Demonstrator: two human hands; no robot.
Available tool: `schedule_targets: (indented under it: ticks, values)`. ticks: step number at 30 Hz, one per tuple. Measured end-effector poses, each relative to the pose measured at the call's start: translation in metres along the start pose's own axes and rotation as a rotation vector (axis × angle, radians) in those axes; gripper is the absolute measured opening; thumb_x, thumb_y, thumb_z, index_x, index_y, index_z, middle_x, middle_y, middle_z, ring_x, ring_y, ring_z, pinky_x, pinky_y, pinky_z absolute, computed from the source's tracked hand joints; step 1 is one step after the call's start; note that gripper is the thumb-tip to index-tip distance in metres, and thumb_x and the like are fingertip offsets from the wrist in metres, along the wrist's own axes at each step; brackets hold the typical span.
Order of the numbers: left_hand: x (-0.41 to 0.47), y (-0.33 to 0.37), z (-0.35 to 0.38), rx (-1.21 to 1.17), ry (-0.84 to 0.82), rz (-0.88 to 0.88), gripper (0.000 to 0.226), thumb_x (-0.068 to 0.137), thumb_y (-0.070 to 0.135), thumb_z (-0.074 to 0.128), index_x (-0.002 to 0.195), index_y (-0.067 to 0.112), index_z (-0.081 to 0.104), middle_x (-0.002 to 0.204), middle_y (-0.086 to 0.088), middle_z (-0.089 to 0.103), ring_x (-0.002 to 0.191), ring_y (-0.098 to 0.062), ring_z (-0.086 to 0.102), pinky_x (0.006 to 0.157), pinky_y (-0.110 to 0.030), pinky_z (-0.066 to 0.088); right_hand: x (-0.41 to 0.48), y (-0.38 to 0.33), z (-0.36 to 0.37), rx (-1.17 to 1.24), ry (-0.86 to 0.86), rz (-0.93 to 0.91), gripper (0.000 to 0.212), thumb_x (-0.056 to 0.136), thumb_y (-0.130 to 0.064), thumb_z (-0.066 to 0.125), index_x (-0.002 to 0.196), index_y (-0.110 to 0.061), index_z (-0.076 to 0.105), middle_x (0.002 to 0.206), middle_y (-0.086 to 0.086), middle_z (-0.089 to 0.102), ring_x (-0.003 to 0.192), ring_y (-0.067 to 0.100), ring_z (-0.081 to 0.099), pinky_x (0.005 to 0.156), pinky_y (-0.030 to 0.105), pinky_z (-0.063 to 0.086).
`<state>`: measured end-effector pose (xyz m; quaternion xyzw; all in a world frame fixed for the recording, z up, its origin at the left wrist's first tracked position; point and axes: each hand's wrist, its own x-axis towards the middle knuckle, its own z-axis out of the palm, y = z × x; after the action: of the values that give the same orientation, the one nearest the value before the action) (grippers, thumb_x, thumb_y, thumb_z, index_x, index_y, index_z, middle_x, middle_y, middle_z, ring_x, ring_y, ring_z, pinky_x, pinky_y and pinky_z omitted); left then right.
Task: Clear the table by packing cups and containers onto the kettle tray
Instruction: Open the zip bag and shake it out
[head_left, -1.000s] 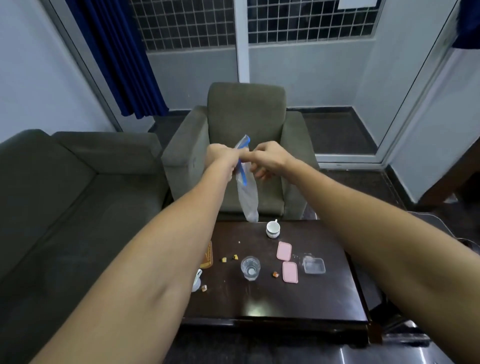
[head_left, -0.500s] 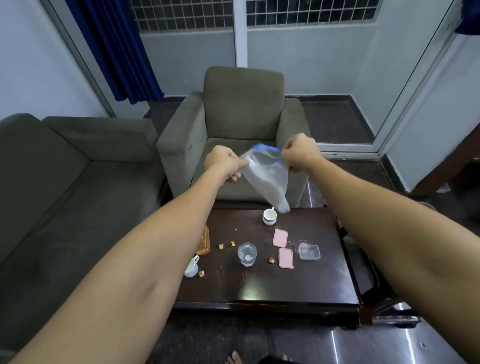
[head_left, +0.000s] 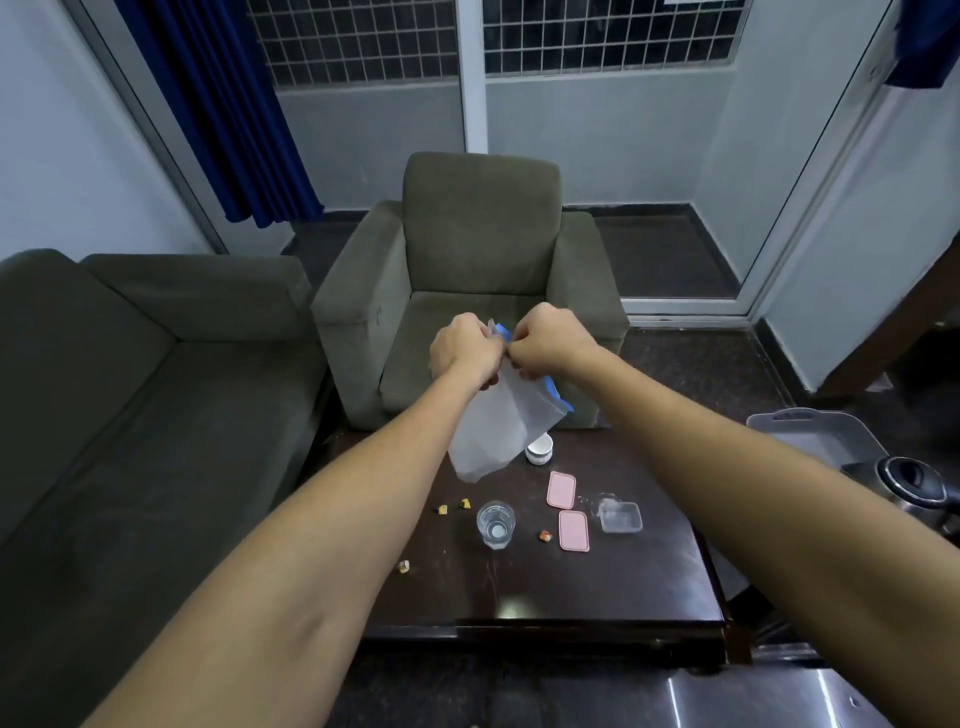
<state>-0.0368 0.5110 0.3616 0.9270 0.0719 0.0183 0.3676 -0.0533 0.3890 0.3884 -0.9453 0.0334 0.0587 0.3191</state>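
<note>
The left hand (head_left: 465, 351) and right hand (head_left: 550, 343), apart a moment ago with the bag (head_left: 498, 426) stretched between them, now meet, curled fingers of both pinching its blue-edged top. The bag hangs slanted over the table (head_left: 597, 587). The cup (head_left: 539, 449), glass (head_left: 496, 524), pink lids (head_left: 561, 489) and clear container (head_left: 620, 517) sit there unpacked; the tray (head_left: 810, 426) with the kettle (head_left: 909, 480) waits to the right, so packing seems not yet begun
</note>
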Motion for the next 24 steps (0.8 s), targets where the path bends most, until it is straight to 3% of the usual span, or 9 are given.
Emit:
schedule_targets:
  ticks: [1, 3, 5, 7, 9, 12, 15, 18, 24]
  values:
    - [0.000, -0.001, -0.002, -0.002, 0.002, 0.001, 0.020, 0.095, 0.025, 0.052, 0.089, 0.017, 0.070, 0.078, -0.007, 0.074, 0.076, -0.029, 0.074, 0.074, -0.041, 0.064, 0.002, 0.000, 0.001, 0.020, -0.064, 0.046, 0.018, 0.082, -0.012, 0.054, 0.078, -0.001, 0.068, 0.070, 0.010, 0.068, 0.060, 0.025, 0.066, 0.055, 0.029, 0.060]
    - [0.000, -0.003, -0.005, -0.009, 0.009, 0.005, 0.016, 0.091, 0.019, 0.052, 0.090, 0.020, 0.068, 0.078, -0.004, 0.074, 0.076, -0.027, 0.074, 0.074, -0.041, 0.064, 0.005, 0.000, 0.003, 0.000, -0.167, 0.118, 0.011, 0.083, -0.008, 0.056, 0.073, -0.006, 0.055, 0.066, 0.008, 0.054, 0.052, 0.020, 0.052, 0.040, 0.019, 0.042]
    - [-0.001, -0.004, -0.006, -0.022, 0.007, 0.016, 0.015, 0.093, 0.020, 0.053, 0.090, 0.021, 0.067, 0.079, -0.003, 0.074, 0.076, -0.026, 0.074, 0.074, -0.041, 0.064, 0.010, 0.001, 0.005, 0.032, -0.266, 0.176, 0.018, 0.087, -0.013, 0.066, 0.078, -0.009, 0.050, 0.067, 0.007, 0.048, 0.052, 0.018, 0.047, 0.042, 0.020, 0.037]
    - [-0.001, -0.005, -0.006, -0.043, -0.001, 0.038, 0.014, 0.093, 0.021, 0.054, 0.089, 0.023, 0.068, 0.083, -0.003, 0.074, 0.075, -0.025, 0.074, 0.071, -0.041, 0.064, 0.016, 0.004, 0.008, 0.147, -0.360, 0.249, 0.025, 0.089, -0.018, 0.073, 0.085, -0.009, 0.051, 0.065, 0.006, 0.046, 0.050, 0.016, 0.045, 0.042, 0.023, 0.037]
    - [-0.003, -0.004, -0.004, -0.067, -0.014, 0.060, 0.015, 0.094, 0.023, 0.055, 0.087, 0.024, 0.067, 0.078, -0.001, 0.074, 0.065, -0.022, 0.074, 0.064, -0.039, 0.064, 0.019, 0.007, 0.010, 0.230, -0.390, 0.297, 0.028, 0.090, -0.018, 0.075, 0.080, -0.009, 0.050, 0.062, 0.006, 0.044, 0.047, 0.016, 0.044, 0.040, 0.022, 0.037]
    - [-0.005, -0.002, -0.004, -0.126, -0.058, 0.071, 0.015, 0.094, 0.031, 0.057, 0.083, 0.026, 0.066, 0.067, 0.000, 0.073, 0.050, -0.017, 0.071, 0.051, -0.032, 0.062, 0.019, 0.011, 0.018, 0.314, -0.389, 0.340, 0.022, 0.095, -0.014, 0.062, 0.078, -0.011, 0.049, 0.066, 0.006, 0.042, 0.052, 0.015, 0.040, 0.041, 0.022, 0.036]
    - [-0.004, 0.002, -0.006, -0.223, -0.121, 0.067, 0.012, 0.088, 0.029, 0.057, 0.081, 0.025, 0.065, 0.062, 0.000, 0.072, 0.044, -0.016, 0.067, 0.044, -0.025, 0.052, 0.019, 0.011, 0.024, 0.474, -0.448, 0.380, 0.024, 0.096, -0.010, 0.046, 0.073, -0.014, 0.053, 0.071, 0.003, 0.043, 0.062, 0.014, 0.038, 0.057, 0.022, 0.036]
    - [-0.001, 0.004, -0.010, -0.306, -0.146, 0.054, 0.012, 0.089, 0.029, 0.056, 0.085, 0.022, 0.066, 0.060, 0.000, 0.069, 0.042, -0.013, 0.063, 0.044, -0.022, 0.047, 0.021, 0.009, 0.024, 0.605, -0.472, 0.381, 0.026, 0.094, -0.006, 0.042, 0.075, -0.017, 0.057, 0.074, 0.000, 0.045, 0.066, 0.012, 0.037, 0.068, 0.024, 0.039]
    - [0.006, 0.007, -0.014, -0.422, -0.190, 0.023, 0.021, 0.096, 0.035, 0.060, 0.096, 0.014, 0.065, 0.046, 0.007, 0.060, 0.041, -0.011, 0.057, 0.043, -0.021, 0.046, 0.024, 0.005, 0.020, 0.847, -0.472, 0.291, 0.036, 0.093, 0.004, 0.033, 0.072, -0.012, 0.058, 0.067, 0.003, 0.060, 0.056, 0.009, 0.057, 0.052, 0.021, 0.051]
